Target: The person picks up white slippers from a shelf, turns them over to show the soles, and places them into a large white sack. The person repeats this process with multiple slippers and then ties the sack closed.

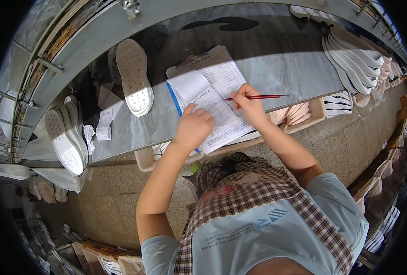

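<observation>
A blue clipboard with a stack of printed sheets lies slanted on the grey marble-look bench. On top of the sheets rests a smaller form pad with its upper leaf folded back. My left hand presses on the left side of this pad, fingers lying loosely on the paper, gripping nothing. In my right hand a dark red pen is pinched, its tip at the pad's right edge and its long end pointing right.
A single white shoe sole lies left of the clipboard, beside crumpled slips. Stacked white soles stand at the bench's left end, more at the right. Bins of pinkish soles sit below the front edge.
</observation>
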A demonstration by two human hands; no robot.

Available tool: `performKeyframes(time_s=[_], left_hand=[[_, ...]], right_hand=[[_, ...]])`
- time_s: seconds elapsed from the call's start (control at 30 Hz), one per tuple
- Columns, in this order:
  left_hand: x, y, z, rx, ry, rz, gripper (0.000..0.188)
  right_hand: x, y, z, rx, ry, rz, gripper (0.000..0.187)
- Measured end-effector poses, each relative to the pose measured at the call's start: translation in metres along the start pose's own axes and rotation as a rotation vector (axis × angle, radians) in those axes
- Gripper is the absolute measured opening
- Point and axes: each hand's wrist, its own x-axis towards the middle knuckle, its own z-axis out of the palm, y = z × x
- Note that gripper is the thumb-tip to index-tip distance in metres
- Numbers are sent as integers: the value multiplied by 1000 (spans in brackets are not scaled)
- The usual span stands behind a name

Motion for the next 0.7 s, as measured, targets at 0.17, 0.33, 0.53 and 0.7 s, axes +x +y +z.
performKeyframes(time_s=[0.17, 0.33, 0.53, 0.7], left_hand=[[1, -2, -4, -47, 2, -43, 5], [1, -2, -4, -175, 90, -127, 4], [-1, -5, -6, -315, 140, -201, 4], [-2, -10, -9, -494, 157, -305, 7]], right_hand=[[-6, -31, 12, -42, 89, -21, 14], [-11, -42, 3, -187, -6, 48, 15], [-12, -35, 2, -338, -147, -151, 16], [-7, -57, 7, -745, -337, -442, 31]])
